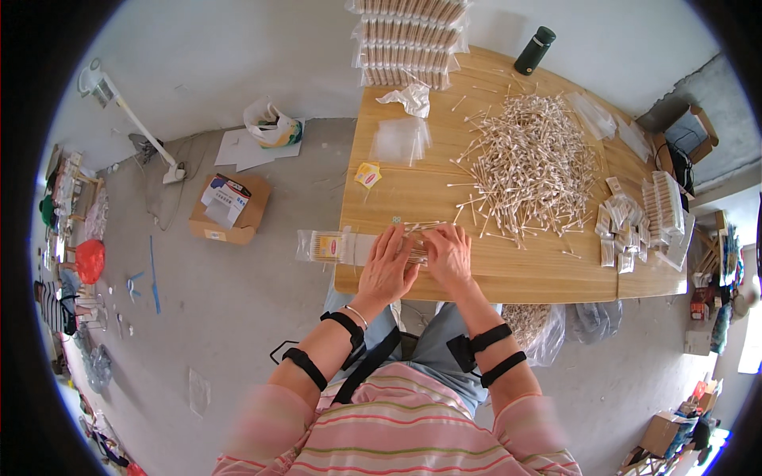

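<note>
At the table's front edge my left hand [386,263] lies over a bundle of cotton swabs [417,251], fingers on its far side and thumb on its near side. My right hand [449,255] curls its fingers round the bundle's right end; those fingertips are partly hidden. To the left of my hands, a clear plastic packet [327,247] with cotton swabs and a yellow label pokes out past the table edge. A large loose heap of cotton swabs [533,170] spreads beyond my right hand. A small yellow-and-white label card [367,175] rests beyond my left hand.
Clear plastic bags [402,141] and stacked swab packs [409,44] lie toward the back. A dark bottle [535,51] stands at the far edge. Small packets [623,222] are piled on the right. A cardboard box [230,208] sits on the floor left of the wooden table [508,274].
</note>
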A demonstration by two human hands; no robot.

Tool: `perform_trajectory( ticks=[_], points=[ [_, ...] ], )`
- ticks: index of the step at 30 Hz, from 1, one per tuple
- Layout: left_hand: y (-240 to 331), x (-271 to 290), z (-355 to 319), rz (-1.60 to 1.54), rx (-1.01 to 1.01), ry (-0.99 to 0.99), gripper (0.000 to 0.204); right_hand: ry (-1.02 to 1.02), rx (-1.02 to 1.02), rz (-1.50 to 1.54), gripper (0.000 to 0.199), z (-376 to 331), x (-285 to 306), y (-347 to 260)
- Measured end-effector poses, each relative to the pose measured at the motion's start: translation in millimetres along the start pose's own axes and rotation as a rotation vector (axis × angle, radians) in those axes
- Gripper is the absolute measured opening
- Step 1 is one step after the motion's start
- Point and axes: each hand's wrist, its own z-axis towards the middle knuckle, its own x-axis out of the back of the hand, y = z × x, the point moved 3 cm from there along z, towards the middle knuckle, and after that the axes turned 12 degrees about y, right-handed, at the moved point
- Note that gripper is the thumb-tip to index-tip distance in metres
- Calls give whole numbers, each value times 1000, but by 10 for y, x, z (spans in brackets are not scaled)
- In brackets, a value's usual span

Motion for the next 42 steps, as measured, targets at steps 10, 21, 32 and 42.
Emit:
perform_trajectory(
  ticks=[10,21,32,42],
  points=[
    [-11,-38,-30,-83,92,27,48,105,-218,-306,11,407,24,453],
    [-23,25,-9,-224,108,53,57,323,-364,287,33,-432,-117,-65],
    [72,-22,-106,117,-81,-127,74,371,-395,635,34,-374,-152,285],
    [111,-180,354,232,6,-199,86,297,-282,484,33,-357,-9,197]
  ],
)
